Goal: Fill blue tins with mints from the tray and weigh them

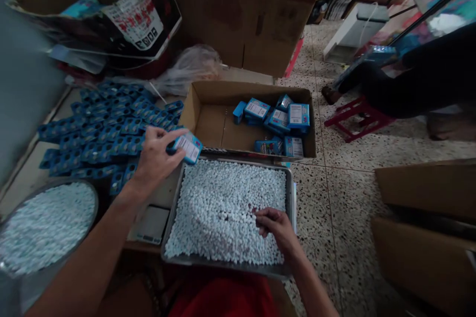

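Between the thumb and fingers of my left hand (158,156) is a small blue box (189,147), its white printed panel facing up. The hand is above the left rear corner of a metal tray (230,266), close to the cardboard carton. Small pale blue-white pellets (211,223) fill the tray in a heap. My right hand (273,223) is low over the tray's right side with curled, closed fingers. Whatever its fingertips hold is too small to make out. Dark specks show among the pellets near it.
An open cardboard carton (208,90) behind the tray holds several blue boxes (278,119). More blue boxes (107,129) cover the left table. A pellet-filled bowl (48,223) and a small scale (150,224) sit left. Another person (420,79) is near a red stool (359,116) at right.
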